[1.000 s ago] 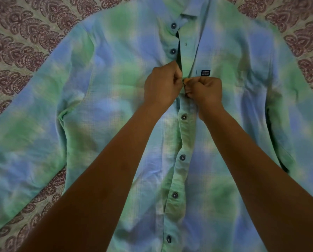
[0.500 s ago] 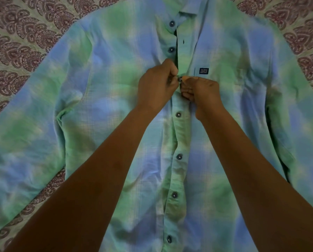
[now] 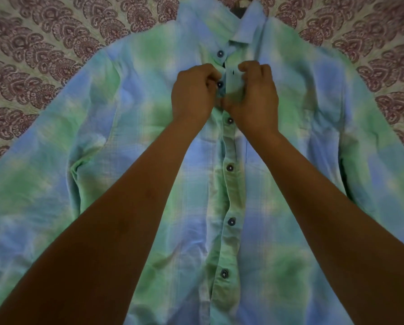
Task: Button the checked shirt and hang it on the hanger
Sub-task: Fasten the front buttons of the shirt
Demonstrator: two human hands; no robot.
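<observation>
Where left hand point(image 3: 194, 92) and right hand point(image 3: 255, 99) meet, both pinch the shirt point(image 3: 125, 118).

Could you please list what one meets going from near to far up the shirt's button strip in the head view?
Lowest visible button → second button → third button → fourth button → fifth button, between the left hand and right hand gripping the checked shirt → top button → collar.

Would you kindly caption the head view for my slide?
Left hand and right hand pinch the front edges of the checked shirt at the second button from the collar; lower buttons are fastened.
</observation>
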